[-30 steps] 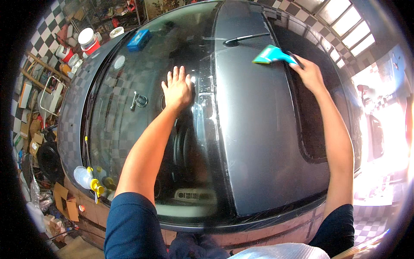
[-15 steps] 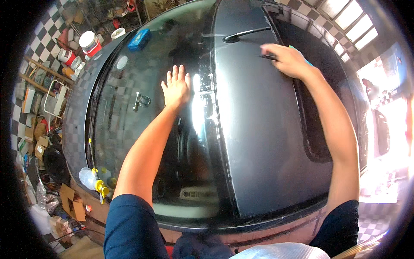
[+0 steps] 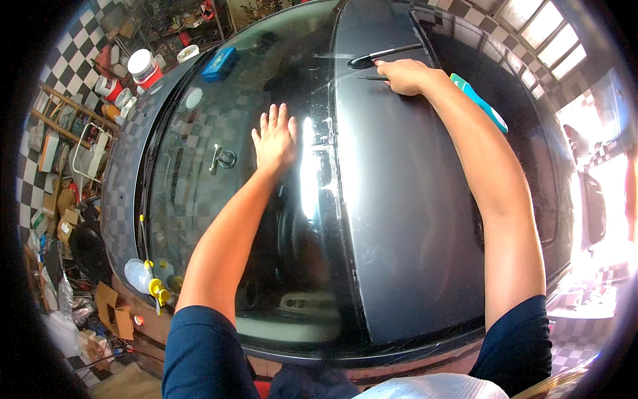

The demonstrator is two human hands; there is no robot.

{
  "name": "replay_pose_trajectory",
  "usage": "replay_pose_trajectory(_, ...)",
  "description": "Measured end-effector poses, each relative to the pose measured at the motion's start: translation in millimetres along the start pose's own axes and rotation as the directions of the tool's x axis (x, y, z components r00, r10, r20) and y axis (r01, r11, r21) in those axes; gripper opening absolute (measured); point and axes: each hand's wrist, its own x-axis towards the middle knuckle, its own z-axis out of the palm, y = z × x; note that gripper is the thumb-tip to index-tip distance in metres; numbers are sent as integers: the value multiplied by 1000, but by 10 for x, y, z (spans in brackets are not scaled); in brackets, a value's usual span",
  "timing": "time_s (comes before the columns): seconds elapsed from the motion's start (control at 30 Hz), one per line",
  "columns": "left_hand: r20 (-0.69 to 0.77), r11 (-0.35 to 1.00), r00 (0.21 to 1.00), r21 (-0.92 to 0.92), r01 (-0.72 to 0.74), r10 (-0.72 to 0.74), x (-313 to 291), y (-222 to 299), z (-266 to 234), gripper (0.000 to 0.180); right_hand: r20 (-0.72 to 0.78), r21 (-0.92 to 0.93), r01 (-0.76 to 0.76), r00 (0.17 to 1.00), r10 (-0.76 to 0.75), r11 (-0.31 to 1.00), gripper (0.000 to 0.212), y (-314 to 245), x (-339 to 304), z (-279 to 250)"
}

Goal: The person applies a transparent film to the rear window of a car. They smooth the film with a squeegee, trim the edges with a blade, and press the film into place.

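Note:
My left hand (image 3: 274, 141) lies flat with fingers spread on the dark car windshield (image 3: 199, 123). Over the grey roof (image 3: 412, 199), my right hand (image 3: 407, 77) is closed round a thin dark tool with a narrow tip (image 3: 372, 78); its exact kind is unclear. That tip points left, toward the seam between roof and glass. Just beyond the hand stands the black roof antenna (image 3: 364, 62), its rod leaning right. Whitish, shiny streaks (image 3: 325, 159) run along the windshield's edge between my two hands.
On the glass sit a blue block (image 3: 219, 64) and a spray bottle (image 3: 143, 276) with a yellow head. A small metal mount (image 3: 222, 158) shows at the windshield. A turquoise flat item (image 3: 480, 103) rests behind my right forearm. Buckets (image 3: 143, 65) and a cardboard box (image 3: 114, 311) stand left.
My right hand has moved left with the thin dark tool, close to the antenna's base. More of the turquoise item shows now. My left hand stays flat on the glass.

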Motion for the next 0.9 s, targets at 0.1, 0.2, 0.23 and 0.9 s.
replay_pose_trajectory(0.1, 9, 1000, 1000, 7, 3, -3, -11, 11, -23, 58, -23, -3, 67, 998, -67, 998, 28, 75, -58, 18)
replay_pose_trajectory(0.2, 7, 1000, 1000, 1, 4, -4, -18, 29, -27, 57, -32, 5, 106, 994, -106, 994, 42, 103, -118, -5)
replay_pose_trajectory(0.23, 3, 1000, 1000, 0, 2, -2, -16, 28, -31, 57, -12, 10, 81, 997, -81, 997, 41, 66, -85, -23)
replay_pose_trajectory(0.9, 6, 1000, 1000, 7, 6, -6, -41, 32, -68, 57, -268, 730, 77, 946, 181, 679, 30, 242, -407, -144)
